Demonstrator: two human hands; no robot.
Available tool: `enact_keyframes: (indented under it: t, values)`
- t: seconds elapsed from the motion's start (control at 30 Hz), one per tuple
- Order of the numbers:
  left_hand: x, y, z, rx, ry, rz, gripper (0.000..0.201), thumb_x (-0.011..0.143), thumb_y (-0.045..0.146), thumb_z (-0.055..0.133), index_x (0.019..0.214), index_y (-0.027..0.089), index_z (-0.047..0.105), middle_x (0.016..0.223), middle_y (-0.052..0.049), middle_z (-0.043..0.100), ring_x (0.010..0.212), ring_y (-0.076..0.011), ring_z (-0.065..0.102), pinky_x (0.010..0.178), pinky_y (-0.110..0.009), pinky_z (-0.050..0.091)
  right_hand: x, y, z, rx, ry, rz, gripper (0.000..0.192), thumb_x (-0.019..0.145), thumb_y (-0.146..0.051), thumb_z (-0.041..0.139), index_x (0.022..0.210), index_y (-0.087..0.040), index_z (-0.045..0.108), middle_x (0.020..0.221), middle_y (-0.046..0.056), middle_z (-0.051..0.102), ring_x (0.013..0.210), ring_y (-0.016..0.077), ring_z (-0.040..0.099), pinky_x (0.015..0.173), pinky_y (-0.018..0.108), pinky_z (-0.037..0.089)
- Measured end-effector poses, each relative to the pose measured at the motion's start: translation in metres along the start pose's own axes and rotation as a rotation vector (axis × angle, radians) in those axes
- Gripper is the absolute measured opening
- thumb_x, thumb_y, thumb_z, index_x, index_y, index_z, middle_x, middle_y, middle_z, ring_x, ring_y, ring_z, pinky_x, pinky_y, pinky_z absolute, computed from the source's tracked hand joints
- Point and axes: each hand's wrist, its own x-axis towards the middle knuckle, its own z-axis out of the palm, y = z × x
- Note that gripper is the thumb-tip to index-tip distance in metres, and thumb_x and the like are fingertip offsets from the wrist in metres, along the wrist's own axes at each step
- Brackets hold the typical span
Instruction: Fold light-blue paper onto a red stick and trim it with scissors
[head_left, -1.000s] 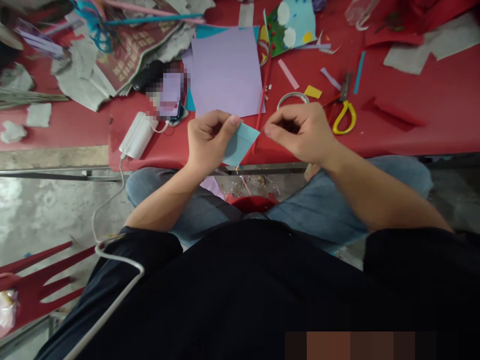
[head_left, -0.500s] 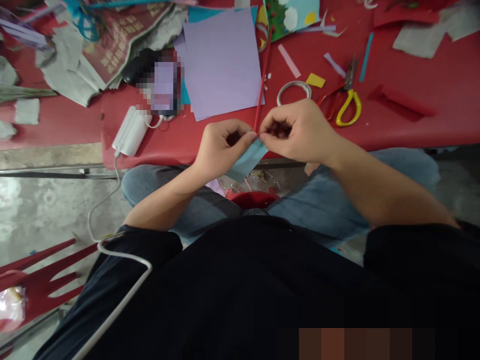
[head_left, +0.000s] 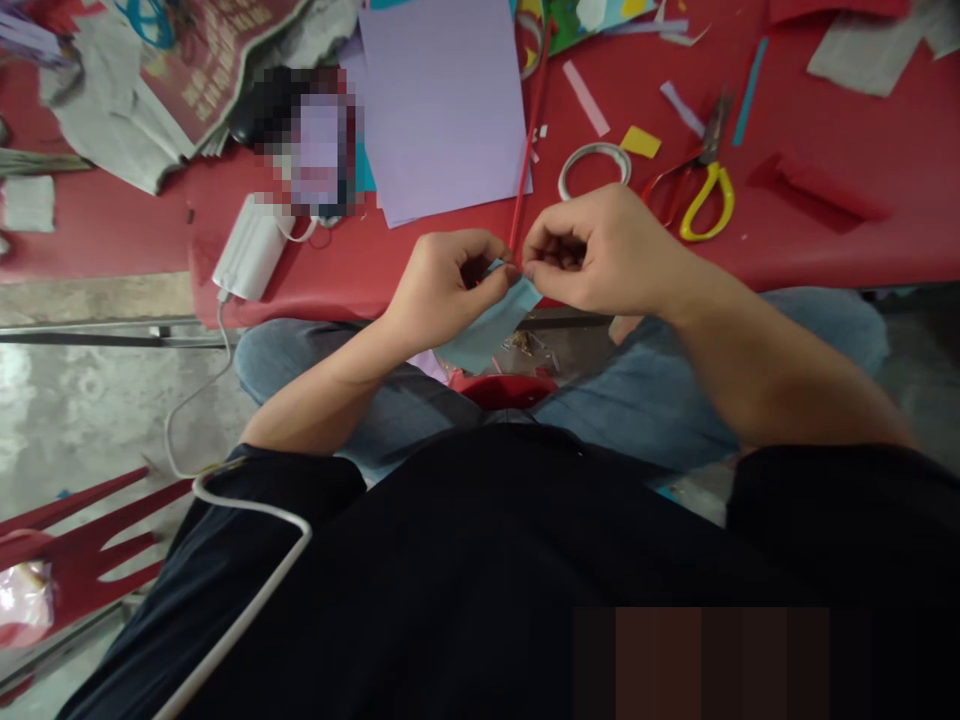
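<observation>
Blue, thin, angular paper (head_left: 489,328) is pinched by left hand (head_left: 450,285) and right hand (head_left: 600,250).

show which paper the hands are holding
The light blue piece, held by the left hand and right hand; the purple sheet and yellow scrap lie on the table.

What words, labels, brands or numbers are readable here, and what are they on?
None can be read with certainty.
Newspaper: pale characters on a reddish-brown panel, too blurred to quote.
Phone-like device: pixelated, so any text is hidden.
White power bank: no lettering I can make out.
Light-blue paper: no writing visible.
</observation>
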Motion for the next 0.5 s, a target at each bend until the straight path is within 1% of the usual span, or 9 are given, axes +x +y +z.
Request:
enact_keyframes:
  t: [0.13, 0.3, 0.4, 0.5]
  values:
    - [0.000, 0.004, 0.001, 0.017, -0.009, -0.009, 0.016, 0.096, 0.030, 0.082, 0.088, 0.018, 0.076, 0.076, -0.003, 0.072, 0.065, -0.0147, 0.064, 0.060, -0.030, 0.054, 0.001, -0.002, 0.000, 0.005, -0.019, 0.020, 0.017, 0.078, -0.013, 0.086, 0.081, -0.024, 0.073, 0.070, 0.000, 0.067, 0.066, 0.0166, 0.061, 0.059, 0.033, 0.047]
    - [-0.001, 0.003, 0.004, 0.021, -0.007, -0.008, 0.011, 0.096, 0.027, 0.080, 0.090, 0.018, 0.078, 0.075, -0.003, 0.073, 0.064, -0.0142, 0.062, 0.059, -0.030, 0.052, 0.004, 0.002, 0.004, -0.025, 0.001, -0.014, 0.020, 0.073, -0.010, 0.083, 0.078, -0.024, 0.070, 0.066, -0.002, 0.063, 0.061, 0.0141, 0.056, 0.056, 0.032, 0.043]
    - [-0.001, 0.000, 0.005, 0.006, 0.009, -0.002, 0.013, 0.096, 0.026, 0.079, 0.087, 0.017, 0.077, 0.073, -0.003, 0.071, 0.062, -0.0135, 0.061, 0.058, -0.029, 0.049, 0.004, 0.004, 0.007, -0.026, 0.030, -0.051, 0.022, 0.072, -0.011, 0.084, 0.076, -0.026, 0.069, 0.066, -0.002, 0.062, 0.062, 0.0160, 0.056, 0.057, 0.035, 0.045]
    - [-0.001, -0.001, 0.004, -0.031, 0.009, 0.017, 0.018, 0.097, 0.030, 0.080, 0.085, 0.018, 0.074, 0.074, -0.003, 0.071, 0.065, -0.0144, 0.063, 0.061, -0.030, 0.051, 0.000, 0.002, 0.010, 0.019, 0.062, -0.019, 0.021, 0.074, -0.015, 0.085, 0.076, -0.028, 0.068, 0.071, 0.001, 0.062, 0.070, 0.0205, 0.059, 0.060, 0.038, 0.049]
